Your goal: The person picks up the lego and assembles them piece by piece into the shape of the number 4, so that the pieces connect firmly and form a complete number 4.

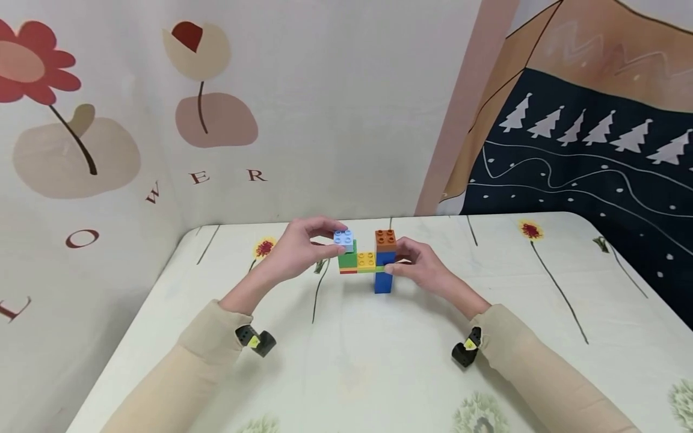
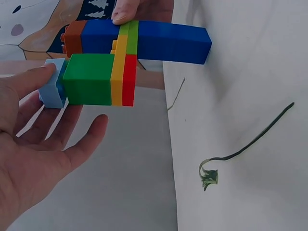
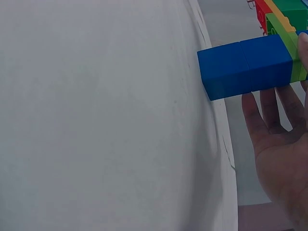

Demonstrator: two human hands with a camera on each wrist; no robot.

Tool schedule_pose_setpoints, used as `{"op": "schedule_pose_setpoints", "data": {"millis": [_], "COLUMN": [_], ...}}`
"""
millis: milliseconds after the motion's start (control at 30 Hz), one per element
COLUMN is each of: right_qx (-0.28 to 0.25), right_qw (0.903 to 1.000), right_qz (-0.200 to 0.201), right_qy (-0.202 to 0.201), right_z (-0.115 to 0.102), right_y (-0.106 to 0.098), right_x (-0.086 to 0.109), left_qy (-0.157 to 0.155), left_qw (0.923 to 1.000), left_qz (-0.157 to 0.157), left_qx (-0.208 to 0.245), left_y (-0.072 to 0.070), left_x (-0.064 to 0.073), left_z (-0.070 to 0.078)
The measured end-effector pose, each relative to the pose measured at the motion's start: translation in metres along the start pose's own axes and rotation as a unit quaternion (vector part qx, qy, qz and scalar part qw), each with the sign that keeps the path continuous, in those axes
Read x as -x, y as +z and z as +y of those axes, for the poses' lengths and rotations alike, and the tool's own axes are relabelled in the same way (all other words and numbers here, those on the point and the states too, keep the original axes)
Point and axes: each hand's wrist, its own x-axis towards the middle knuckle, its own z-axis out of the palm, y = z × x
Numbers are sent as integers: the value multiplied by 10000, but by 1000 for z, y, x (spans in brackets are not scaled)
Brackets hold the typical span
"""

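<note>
A light blue building brick (image 1: 343, 239) is pinched between the thumb and fingers of my left hand (image 1: 301, 249). It sits slightly tilted at the top of a green brick (image 2: 89, 79). Under the green brick lie a thin orange-yellow plate (image 2: 119, 72) and a red plate (image 2: 129, 81). These join a column of blue bricks (image 1: 383, 282) through a lime green plate (image 3: 284, 41). An orange-brown brick (image 1: 385, 240) caps the column, which stands upright on the table. My right hand (image 1: 423, 266) grips the column around plate height, thumb in front.
The column stands near the back of a table (image 1: 352, 373) covered in a white cloth with printed flowers. Behind the table hangs a pale printed curtain (image 1: 335, 120). A dark panel with printed white trees (image 1: 585, 156) is at the right.
</note>
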Motion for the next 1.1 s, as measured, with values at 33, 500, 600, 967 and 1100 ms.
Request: {"op": "schedule_pose_setpoints", "data": {"millis": [33, 500, 600, 967, 1100], "right_qx": [-8, -9, 33, 37, 44], "right_qw": [10000, 10000, 10000, 10000, 10000], "right_qz": [7, 7, 19, 20, 38], "right_qy": [26, 97, 56, -32, -24], "right_z": [0, -4, -4, -2, -2], "right_y": [1, 2, 2, 1, 2], "right_x": [0, 1, 2, 2, 2], "left_qy": [-29, -152, -217, -233, -89], "left_qw": [10000, 9997, 9991, 9936, 9945], "left_qz": [-8, 78, -45, -403, -272], "left_qx": [26, 171, 358, 1031, 1012], "left_y": [0, 7, 9, 18, 20], "left_x": [1, 2, 1, 2, 3], "left_z": [0, -4, -6, -14, -17]}}
